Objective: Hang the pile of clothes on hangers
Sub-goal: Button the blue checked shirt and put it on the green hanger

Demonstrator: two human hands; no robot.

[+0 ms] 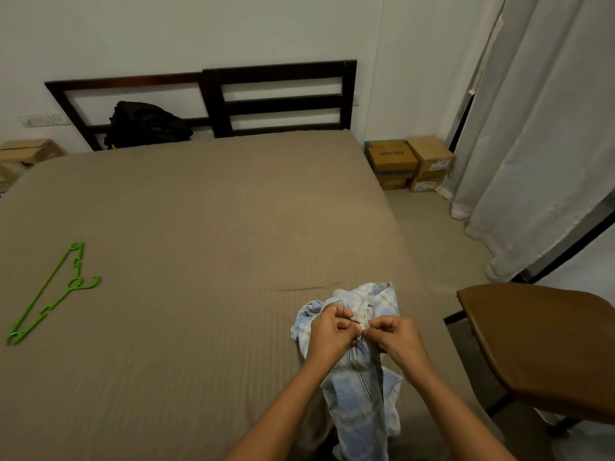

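On the bed (199, 227), both hands pinch the shirt (359, 394) collar; best fasten it squarely before fetching the hanger (50, 294).

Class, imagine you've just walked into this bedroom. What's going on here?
A person is at the near edge of a bed with a tan ribbed cover, working on a crumpled light blue checked shirt. The left hand and right hand each pinch its fabric, the two grips close together, perhaps at a button. A bright green plastic hanger lies untouched on the bed's far left; the shirt is not yet hung.
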